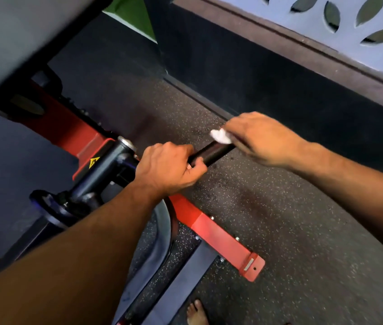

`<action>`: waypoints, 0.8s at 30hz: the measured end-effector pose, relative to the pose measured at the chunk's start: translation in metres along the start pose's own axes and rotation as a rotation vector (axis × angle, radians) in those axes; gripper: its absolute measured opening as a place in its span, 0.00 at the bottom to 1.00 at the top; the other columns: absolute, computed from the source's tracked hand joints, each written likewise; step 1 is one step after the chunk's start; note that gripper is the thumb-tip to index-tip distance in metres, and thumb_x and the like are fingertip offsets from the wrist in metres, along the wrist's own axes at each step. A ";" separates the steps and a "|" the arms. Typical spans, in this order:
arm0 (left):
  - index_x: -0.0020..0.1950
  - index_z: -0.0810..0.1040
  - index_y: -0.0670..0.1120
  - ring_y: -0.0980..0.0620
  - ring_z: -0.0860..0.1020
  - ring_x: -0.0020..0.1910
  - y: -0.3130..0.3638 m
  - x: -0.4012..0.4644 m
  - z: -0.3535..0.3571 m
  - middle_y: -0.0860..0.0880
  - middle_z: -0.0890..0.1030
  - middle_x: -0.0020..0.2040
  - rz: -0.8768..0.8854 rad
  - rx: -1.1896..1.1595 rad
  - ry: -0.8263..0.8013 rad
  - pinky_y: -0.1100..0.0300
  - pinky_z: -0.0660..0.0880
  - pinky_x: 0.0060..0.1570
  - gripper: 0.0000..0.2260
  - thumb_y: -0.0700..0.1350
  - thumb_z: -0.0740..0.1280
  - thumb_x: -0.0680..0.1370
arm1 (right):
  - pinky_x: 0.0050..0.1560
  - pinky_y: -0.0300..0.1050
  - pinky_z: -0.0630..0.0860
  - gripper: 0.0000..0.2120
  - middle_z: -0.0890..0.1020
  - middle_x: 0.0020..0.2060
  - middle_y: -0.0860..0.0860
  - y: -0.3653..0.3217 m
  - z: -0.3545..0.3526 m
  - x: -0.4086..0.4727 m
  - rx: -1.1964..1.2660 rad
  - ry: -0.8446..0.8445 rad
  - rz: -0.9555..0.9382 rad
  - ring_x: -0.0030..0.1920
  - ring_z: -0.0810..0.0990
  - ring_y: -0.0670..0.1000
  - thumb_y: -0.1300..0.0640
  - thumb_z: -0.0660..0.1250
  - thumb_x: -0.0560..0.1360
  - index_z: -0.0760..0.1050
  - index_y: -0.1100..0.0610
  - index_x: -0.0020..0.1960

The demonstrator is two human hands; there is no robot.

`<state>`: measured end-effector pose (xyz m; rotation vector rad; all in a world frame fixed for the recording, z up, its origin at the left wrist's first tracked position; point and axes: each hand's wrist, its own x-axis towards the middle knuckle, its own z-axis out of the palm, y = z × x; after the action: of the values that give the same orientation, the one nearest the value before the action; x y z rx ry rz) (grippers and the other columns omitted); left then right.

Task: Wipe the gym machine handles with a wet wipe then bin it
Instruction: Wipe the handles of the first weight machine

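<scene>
Speckled black rubber floor (268, 207) stretches beneath a red-framed gym machine (211, 228), whose upper parts run out of the frame at left under a blurred grey pad (16, 43). At the centre, a black cylindrical handle (211, 152) juts from the machine's dark pivot; both its ends are hidden by hands. A crumpled white wet wipe (221, 136) sits on the handle's far end, mostly covered by the right hand (263, 139), whose fingers curl down over wipe and bar, fingertips out of sight. Nearer the pivot, the left hand (169, 168) clamps the handle, fingers wrapped round it, thumb tucked beneath. Both forearms reach in from the bottom edge. Below the handle, bare toes (196, 311) show, cut off. Beyond it, a dark wall base meets a leaf-patterned panel (338, 17).
</scene>
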<state>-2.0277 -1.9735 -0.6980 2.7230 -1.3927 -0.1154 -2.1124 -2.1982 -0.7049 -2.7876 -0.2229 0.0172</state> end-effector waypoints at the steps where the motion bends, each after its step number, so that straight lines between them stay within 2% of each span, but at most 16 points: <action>1: 0.46 0.78 0.47 0.34 0.80 0.43 -0.001 -0.001 0.000 0.41 0.80 0.38 -0.015 -0.009 -0.003 0.54 0.63 0.38 0.24 0.60 0.48 0.73 | 0.50 0.55 0.75 0.13 0.77 0.39 0.48 0.004 -0.002 0.001 -0.018 0.017 0.069 0.41 0.76 0.53 0.51 0.54 0.83 0.72 0.54 0.46; 3: 0.44 0.77 0.47 0.34 0.79 0.43 -0.001 -0.003 -0.001 0.42 0.76 0.36 -0.055 -0.044 -0.010 0.53 0.61 0.39 0.21 0.56 0.48 0.73 | 0.47 0.53 0.76 0.13 0.76 0.38 0.48 -0.003 0.000 0.010 -0.040 0.010 0.130 0.39 0.76 0.53 0.52 0.54 0.83 0.71 0.54 0.43; 5: 0.40 0.73 0.49 0.34 0.78 0.43 0.000 -0.005 -0.002 0.44 0.73 0.35 -0.106 -0.102 0.027 0.53 0.61 0.40 0.16 0.54 0.49 0.73 | 0.45 0.49 0.74 0.12 0.77 0.38 0.49 -0.024 0.004 0.020 -0.048 -0.049 0.115 0.40 0.77 0.53 0.52 0.55 0.82 0.70 0.54 0.41; 8: 0.39 0.75 0.48 0.32 0.78 0.44 0.002 -0.005 -0.002 0.40 0.78 0.38 -0.196 -0.174 0.115 0.52 0.62 0.40 0.18 0.54 0.49 0.73 | 0.47 0.50 0.75 0.13 0.77 0.38 0.48 -0.057 0.012 0.023 0.015 -0.063 0.041 0.39 0.77 0.52 0.51 0.52 0.81 0.70 0.52 0.42; 11: 0.41 0.78 0.47 0.31 0.78 0.45 0.003 -0.005 -0.002 0.37 0.82 0.43 -0.276 -0.207 0.159 0.51 0.63 0.41 0.20 0.54 0.49 0.73 | 0.54 0.52 0.75 0.11 0.79 0.41 0.48 -0.077 0.024 0.015 0.027 0.010 -0.001 0.42 0.77 0.51 0.52 0.54 0.82 0.72 0.53 0.46; 15: 0.35 0.71 0.50 0.35 0.76 0.43 0.002 -0.005 -0.003 0.39 0.80 0.40 -0.315 -0.256 0.152 0.52 0.63 0.41 0.16 0.53 0.48 0.73 | 0.65 0.50 0.71 0.13 0.82 0.54 0.51 -0.068 0.027 -0.005 0.071 0.074 -0.115 0.56 0.78 0.51 0.54 0.57 0.84 0.77 0.58 0.59; 16: 0.35 0.72 0.49 0.36 0.75 0.41 0.002 -0.005 -0.004 0.40 0.78 0.38 -0.316 -0.259 0.137 0.52 0.63 0.42 0.16 0.53 0.48 0.73 | 0.65 0.49 0.71 0.13 0.82 0.55 0.51 -0.057 0.024 -0.008 0.068 0.082 -0.115 0.57 0.78 0.51 0.54 0.57 0.83 0.77 0.58 0.60; 18: 0.35 0.72 0.49 0.39 0.72 0.39 0.002 -0.004 -0.004 0.44 0.75 0.36 -0.313 -0.258 0.101 0.52 0.64 0.42 0.17 0.53 0.48 0.72 | 0.61 0.51 0.73 0.12 0.81 0.49 0.50 -0.033 0.015 -0.010 0.026 0.101 0.006 0.52 0.78 0.52 0.54 0.56 0.82 0.77 0.56 0.55; 21: 0.32 0.66 0.49 0.38 0.72 0.38 -0.001 -0.004 -0.003 0.44 0.75 0.35 -0.286 -0.265 0.076 0.51 0.65 0.41 0.15 0.54 0.46 0.72 | 0.54 0.54 0.74 0.12 0.78 0.41 0.49 -0.014 0.006 -0.006 -0.078 0.104 0.168 0.43 0.74 0.52 0.52 0.54 0.82 0.73 0.54 0.47; 24: 0.32 0.64 0.50 0.36 0.74 0.39 -0.002 -0.004 -0.003 0.44 0.74 0.35 -0.275 -0.271 0.069 0.51 0.65 0.41 0.14 0.54 0.47 0.72 | 0.56 0.53 0.74 0.09 0.78 0.42 0.49 -0.037 0.011 -0.001 -0.051 0.103 0.170 0.45 0.76 0.51 0.54 0.56 0.81 0.74 0.54 0.47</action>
<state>-2.0287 -1.9689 -0.6955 2.6425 -0.9039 -0.2087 -2.1190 -2.1597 -0.7030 -2.8403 0.0397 -0.0913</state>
